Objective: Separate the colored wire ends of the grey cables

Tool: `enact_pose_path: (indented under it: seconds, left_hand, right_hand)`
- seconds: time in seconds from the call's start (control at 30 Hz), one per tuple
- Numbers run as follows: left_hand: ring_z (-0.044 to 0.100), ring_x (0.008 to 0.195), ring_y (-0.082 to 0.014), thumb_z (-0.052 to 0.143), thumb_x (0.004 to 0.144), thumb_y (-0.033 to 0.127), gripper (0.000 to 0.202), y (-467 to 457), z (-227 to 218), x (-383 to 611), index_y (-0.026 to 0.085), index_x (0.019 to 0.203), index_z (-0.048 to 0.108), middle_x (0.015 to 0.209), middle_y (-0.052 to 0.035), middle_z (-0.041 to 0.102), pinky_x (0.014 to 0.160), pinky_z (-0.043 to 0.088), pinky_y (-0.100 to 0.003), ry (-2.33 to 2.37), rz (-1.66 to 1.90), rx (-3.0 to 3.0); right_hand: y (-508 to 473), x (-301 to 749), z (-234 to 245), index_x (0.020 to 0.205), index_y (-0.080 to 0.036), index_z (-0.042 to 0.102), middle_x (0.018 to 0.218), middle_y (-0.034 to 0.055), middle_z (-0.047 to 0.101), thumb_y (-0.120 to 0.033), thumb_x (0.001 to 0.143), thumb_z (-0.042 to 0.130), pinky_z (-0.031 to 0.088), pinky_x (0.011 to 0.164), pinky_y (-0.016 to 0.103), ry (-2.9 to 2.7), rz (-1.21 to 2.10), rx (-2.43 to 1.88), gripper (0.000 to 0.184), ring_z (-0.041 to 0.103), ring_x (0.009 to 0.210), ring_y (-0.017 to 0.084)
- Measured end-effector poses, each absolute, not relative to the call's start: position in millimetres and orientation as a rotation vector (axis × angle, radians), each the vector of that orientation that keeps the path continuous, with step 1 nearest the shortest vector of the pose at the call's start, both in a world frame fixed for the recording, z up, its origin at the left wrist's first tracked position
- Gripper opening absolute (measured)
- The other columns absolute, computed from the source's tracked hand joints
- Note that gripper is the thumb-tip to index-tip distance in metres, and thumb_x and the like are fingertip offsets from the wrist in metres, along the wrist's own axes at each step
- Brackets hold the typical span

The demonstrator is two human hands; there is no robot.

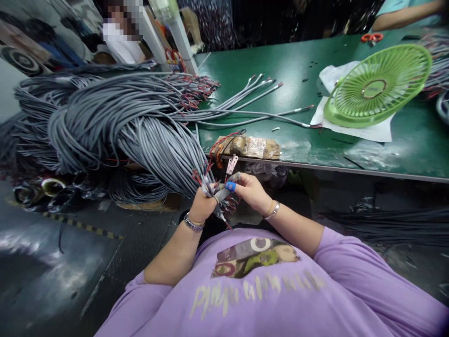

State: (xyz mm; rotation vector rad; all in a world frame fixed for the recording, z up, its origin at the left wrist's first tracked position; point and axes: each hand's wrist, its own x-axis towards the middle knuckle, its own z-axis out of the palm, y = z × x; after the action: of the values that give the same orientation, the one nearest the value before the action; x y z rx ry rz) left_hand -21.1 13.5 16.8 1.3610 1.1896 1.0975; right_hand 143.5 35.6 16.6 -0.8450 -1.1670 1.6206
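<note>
Close to my body, my left hand [206,202] is closed around the end of a grey cable, with a grey covering on its thumb. My right hand [249,189] meets it in a pinch, one finger wrapped in blue and another in a greyish cover. What the right fingertips pinch is too small to make out. Beside both hands hangs a thick bundle of grey cables [164,150], its ends stripped to red and dark wires. Just above the fingers, a small pale pink tag-like piece [232,164] stands at the table's edge.
A green table [291,93] runs across the back. On it are a green fan [379,89] on white paper, red-handled scissors [372,38], loose grey cables [245,112] and a taped brown block [257,147]. A person [122,40] is at the far left; another person's arm [407,16] shows top right.
</note>
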Motion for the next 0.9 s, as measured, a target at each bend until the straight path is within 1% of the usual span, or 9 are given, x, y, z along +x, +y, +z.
enact_pose_path:
  seconds: [0.1,0.2,0.33,0.43,0.6,0.73,0.83,0.9]
  left_hand:
    - [0.063,0.063,-0.0138,0.083,0.065,0.031,0.021,15,15,-15,0.014,0.073,0.074,0.067,-0.0016,0.07,0.065,0.052,-0.026,1.175,1.165,1.255]
    - [0.064,0.061,-0.0143,0.084,0.063,0.031,0.021,15,15,-12,0.014,0.071,0.073,0.065,-0.0024,0.07,0.063,0.053,-0.027,1.179,1.185,1.169]
    - [0.063,0.057,-0.014,0.082,0.065,0.033,0.02,15,14,-9,0.015,0.067,0.072,0.061,-0.0021,0.069,0.06,0.053,-0.027,1.173,1.27,1.08]
    - [0.062,0.055,-0.0138,0.08,0.067,0.035,0.022,15,14,-8,0.015,0.064,0.071,0.059,-0.0026,0.069,0.057,0.053,-0.027,1.192,1.309,1.043]
    - [0.06,0.053,-0.0131,0.079,0.066,0.033,0.021,14,15,-8,0.016,0.063,0.069,0.057,-0.0015,0.066,0.056,0.051,-0.027,1.212,1.334,1.043]
    - [0.056,0.05,-0.0104,0.078,0.069,0.032,0.02,13,14,-9,0.015,0.061,0.068,0.055,-0.0007,0.064,0.052,0.046,-0.024,1.216,1.336,1.075]
    - [0.054,0.049,-0.0096,0.078,0.069,0.03,0.02,13,14,-12,0.016,0.06,0.068,0.054,-0.0005,0.063,0.051,0.044,-0.023,1.201,1.318,1.091]
    - [0.056,0.05,-0.0101,0.079,0.067,0.031,0.02,13,15,-14,0.015,0.06,0.068,0.054,-0.0008,0.063,0.053,0.045,-0.023,1.185,1.288,1.096]
  right_hand:
    - [34,143,14,0.074,-0.017,0.06,0.062,-0.0039,0.055,-0.043,0.063,0.081,0.042,0.053,0.023,-1.125,1.606,-0.845,0.035,0.047,0.054,0.008]
    - [34,143,12,0.073,-0.018,0.059,0.06,-0.0037,0.055,-0.045,0.064,0.08,0.043,0.054,0.024,-1.092,1.608,-0.863,0.036,0.048,0.054,0.009]
    - [33,144,9,0.072,-0.018,0.058,0.061,-0.0026,0.057,-0.046,0.065,0.08,0.047,0.061,0.027,-1.104,1.575,-0.859,0.036,0.052,0.057,0.011]
    - [31,144,6,0.07,-0.019,0.057,0.062,-0.0019,0.057,-0.045,0.067,0.079,0.047,0.065,0.029,-1.182,1.528,-0.866,0.034,0.053,0.061,0.013]
    - [28,146,-1,0.07,-0.018,0.058,0.063,-0.0023,0.055,-0.045,0.068,0.077,0.045,0.064,0.028,-1.29,1.497,-0.908,0.032,0.049,0.062,0.013]
    - [29,156,-1,0.072,-0.017,0.061,0.065,-0.0022,0.057,-0.044,0.068,0.077,0.043,0.06,0.025,-1.303,1.556,-0.885,0.032,0.048,0.061,0.011]
    - [35,166,0,0.08,-0.016,0.064,0.068,-0.002,0.058,-0.045,0.069,0.076,0.04,0.055,0.021,-1.161,1.66,-0.875,0.033,0.048,0.059,0.008]
    - [41,171,-1,0.084,-0.016,0.065,0.073,-0.001,0.06,-0.05,0.071,0.074,0.04,0.052,0.02,-0.993,1.746,-0.881,0.037,0.049,0.058,0.007]
